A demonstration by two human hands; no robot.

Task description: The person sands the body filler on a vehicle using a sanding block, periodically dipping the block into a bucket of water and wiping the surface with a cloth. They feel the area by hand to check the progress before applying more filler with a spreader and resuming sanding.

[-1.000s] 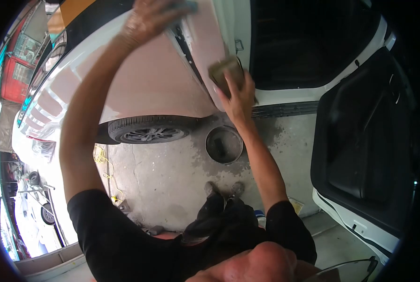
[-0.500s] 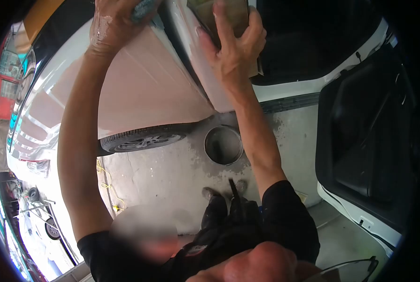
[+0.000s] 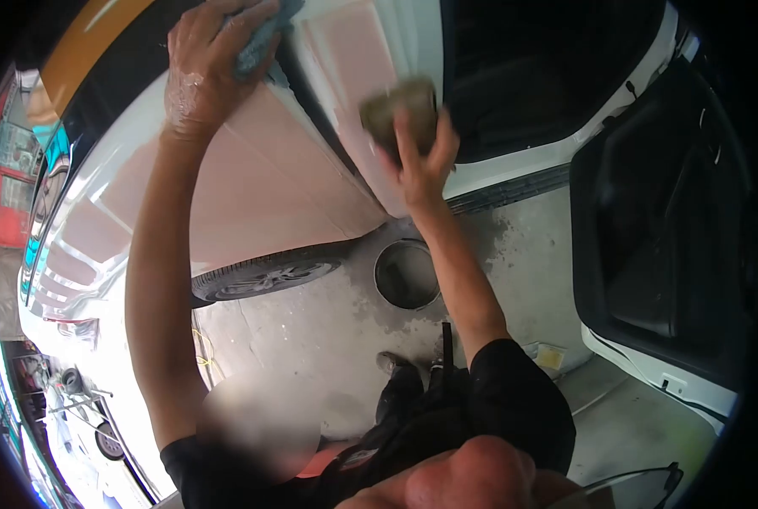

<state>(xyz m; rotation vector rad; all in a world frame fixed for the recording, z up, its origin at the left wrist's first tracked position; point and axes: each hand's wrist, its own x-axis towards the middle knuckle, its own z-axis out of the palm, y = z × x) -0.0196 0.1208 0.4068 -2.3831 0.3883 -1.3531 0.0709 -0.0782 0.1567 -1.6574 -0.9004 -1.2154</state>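
My left hand [image 3: 205, 72], wet on the back, is closed around a mottled blue sponge [image 3: 258, 53] against the upper part of the car's fender [image 3: 260, 174]. The fender has a dull pinkish patch. Across the dark gap, my right hand [image 3: 421, 157] presses a brownish sheet of sandpaper [image 3: 400, 110] on the pink-and-white car pillar [image 3: 358, 51]. That hand and sheet are blurred by motion, and the thumb is partly hidden.
A round bucket [image 3: 407, 273] stands on wet concrete between my feet and the car. The front wheel [image 3: 268, 273] is left of it. An open car door [image 3: 663, 246] is at the right. A yellow cord [image 3: 205, 349] lies at left.
My right hand has slid down the pillar with the sandpaper, uncovering the pinkish patch above. My left hand stays at the fender's top with the sponge; the view has shifted slightly.
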